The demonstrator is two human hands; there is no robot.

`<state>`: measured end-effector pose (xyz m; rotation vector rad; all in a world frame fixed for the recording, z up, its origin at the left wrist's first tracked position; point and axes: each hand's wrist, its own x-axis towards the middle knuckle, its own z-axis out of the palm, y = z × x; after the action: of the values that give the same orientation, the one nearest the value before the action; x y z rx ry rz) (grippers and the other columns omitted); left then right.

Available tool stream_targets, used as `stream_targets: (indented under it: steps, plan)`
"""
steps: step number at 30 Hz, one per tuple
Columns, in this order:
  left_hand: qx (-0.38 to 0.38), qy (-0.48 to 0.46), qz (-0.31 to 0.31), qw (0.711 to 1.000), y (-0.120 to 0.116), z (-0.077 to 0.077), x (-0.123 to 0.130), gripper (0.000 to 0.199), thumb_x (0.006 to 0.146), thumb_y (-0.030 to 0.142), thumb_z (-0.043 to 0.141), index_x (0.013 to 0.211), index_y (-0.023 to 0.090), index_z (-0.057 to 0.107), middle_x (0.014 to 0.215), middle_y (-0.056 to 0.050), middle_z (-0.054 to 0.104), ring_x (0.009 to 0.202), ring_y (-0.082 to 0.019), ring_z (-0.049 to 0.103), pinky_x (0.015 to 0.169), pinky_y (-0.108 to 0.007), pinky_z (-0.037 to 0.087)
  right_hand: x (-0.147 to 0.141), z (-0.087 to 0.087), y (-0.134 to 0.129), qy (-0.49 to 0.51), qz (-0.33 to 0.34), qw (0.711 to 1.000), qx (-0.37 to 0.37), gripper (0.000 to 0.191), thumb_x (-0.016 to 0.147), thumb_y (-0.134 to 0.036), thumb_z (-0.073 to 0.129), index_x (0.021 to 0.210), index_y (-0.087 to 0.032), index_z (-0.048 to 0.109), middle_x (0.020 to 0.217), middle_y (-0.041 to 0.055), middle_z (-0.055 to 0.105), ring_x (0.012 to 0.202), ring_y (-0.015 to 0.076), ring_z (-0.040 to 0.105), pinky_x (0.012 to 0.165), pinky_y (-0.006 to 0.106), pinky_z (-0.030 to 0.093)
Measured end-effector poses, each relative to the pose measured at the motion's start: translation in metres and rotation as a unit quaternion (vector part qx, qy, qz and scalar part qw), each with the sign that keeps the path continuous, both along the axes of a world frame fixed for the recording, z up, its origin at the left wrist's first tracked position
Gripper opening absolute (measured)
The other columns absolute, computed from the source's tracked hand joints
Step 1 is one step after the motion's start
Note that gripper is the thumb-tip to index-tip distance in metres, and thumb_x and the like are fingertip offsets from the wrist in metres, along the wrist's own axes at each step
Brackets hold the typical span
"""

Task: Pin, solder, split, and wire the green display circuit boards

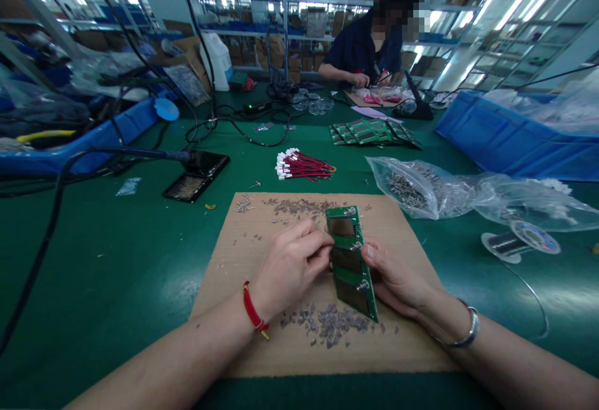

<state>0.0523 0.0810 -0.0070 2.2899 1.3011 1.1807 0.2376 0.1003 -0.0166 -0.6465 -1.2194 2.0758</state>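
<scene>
A green circuit board [345, 239] with dark rectangular areas is held tilted above a cardboard sheet [219, 335]. My right hand [397, 276] grips its right edge, thumb on the near face and the other fingers behind. At the board's left edge, my left hand [299, 257] has its fingers pinched together; whatever sits between the fingertips is too small or hidden to make out. Small grey parts [334, 324] lie in a heap on the cardboard below the board. A second scatter of brownish parts [299, 205] lies along the cardboard's far side.
Beyond the cardboard are a bundle of red-black wires [306, 165], stacked circuit boards [369, 131] and a soldering iron stand [196, 176]. To the right lie a bag of metal parts [421, 185], a solder spool [519, 241] and a blue bin [524, 138]. A co-worker [365, 48] sits opposite.
</scene>
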Motion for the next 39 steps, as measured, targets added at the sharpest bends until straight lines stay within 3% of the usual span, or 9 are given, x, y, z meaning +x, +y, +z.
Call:
stream_targets:
  steps: [13,15,19,22,26,30,34,39]
  plan:
    - [-0.026,0.019,0.000,0.999,0.003,0.008,-0.001,0.011,0.084,0.014,0.054,0.086,0.019,0.065,0.075,0.000,0.061,0.068,-0.011,0.056,0.062,-0.024,0.046,0.002,-0.007,0.003,0.028,-0.017,0.998,-0.049,0.032,0.081,-0.045,0.062,0.099,-0.018,0.065,0.094,0.0043,0.067,0.086,0.0157,0.060,0.087,0.033,0.044]
    - [-0.031,0.038,0.023,0.999,0.007,0.012,-0.009,0.009,0.085,0.020,0.055,0.088,0.020,0.064,0.081,0.000,0.064,0.075,-0.012,0.058,0.068,-0.026,0.048,0.002,-0.006,0.004,0.038,-0.024,0.997,-0.063,0.033,0.080,-0.045,0.064,0.100,-0.018,0.065,0.093,0.0040,0.068,0.086,0.0153,0.061,0.086,0.031,0.044]
    - [-0.035,0.106,0.127,0.986,0.020,0.011,-0.036,0.016,0.086,0.028,0.054,0.093,0.017,0.063,0.095,-0.008,0.065,0.089,-0.022,0.058,0.081,-0.039,0.047,0.003,-0.004,0.006,0.061,-0.061,0.990,-0.111,0.038,0.078,-0.047,0.066,0.105,-0.020,0.065,0.099,0.0041,0.069,0.092,0.0163,0.062,0.088,0.032,0.045]
    - [-0.063,0.178,0.155,0.970,0.029,0.002,-0.050,0.011,0.082,0.022,0.057,0.083,0.015,0.065,0.087,-0.011,0.065,0.084,-0.027,0.058,0.076,-0.044,0.046,0.004,-0.001,0.007,0.067,-0.087,0.981,-0.158,0.040,0.076,-0.047,0.068,0.105,-0.021,0.065,0.102,0.0032,0.069,0.096,0.0166,0.061,0.093,0.033,0.044]
    - [-0.079,0.224,0.151,0.960,0.031,-0.005,-0.049,0.016,0.083,0.018,0.052,0.070,0.016,0.060,0.075,-0.008,0.061,0.075,-0.025,0.057,0.070,-0.040,0.045,0.005,0.000,0.008,0.079,-0.087,0.978,-0.170,0.044,0.074,-0.049,0.069,0.107,-0.020,0.064,0.103,0.0046,0.069,0.099,0.0190,0.060,0.097,0.037,0.041]
    - [-0.062,0.199,0.149,0.967,0.024,0.000,-0.039,0.015,0.088,0.020,0.044,0.078,0.016,0.055,0.079,-0.007,0.057,0.077,-0.023,0.054,0.069,-0.037,0.044,0.005,-0.002,0.009,0.097,-0.072,0.981,-0.151,0.048,0.079,-0.050,0.064,0.114,-0.018,0.060,0.113,0.0081,0.066,0.107,0.0212,0.058,0.102,0.039,0.038]
    - [-0.051,0.128,0.092,0.986,0.011,0.009,-0.025,0.016,0.093,0.021,0.037,0.090,0.018,0.052,0.083,-0.003,0.058,0.074,-0.016,0.055,0.064,-0.029,0.044,0.007,-0.007,0.010,0.108,-0.049,0.983,-0.140,0.049,0.084,-0.050,0.057,0.123,-0.020,0.053,0.121,0.0095,0.061,0.114,0.0226,0.054,0.103,0.043,0.035]
    - [-0.063,0.049,0.009,0.997,-0.001,0.010,-0.010,0.012,0.089,0.019,0.050,0.098,0.024,0.058,0.092,0.000,0.064,0.084,-0.013,0.058,0.072,-0.025,0.047,0.007,-0.009,0.007,0.103,-0.034,0.987,-0.117,0.044,0.087,-0.046,0.055,0.124,-0.023,0.051,0.122,0.0080,0.060,0.111,0.0208,0.055,0.098,0.043,0.040]
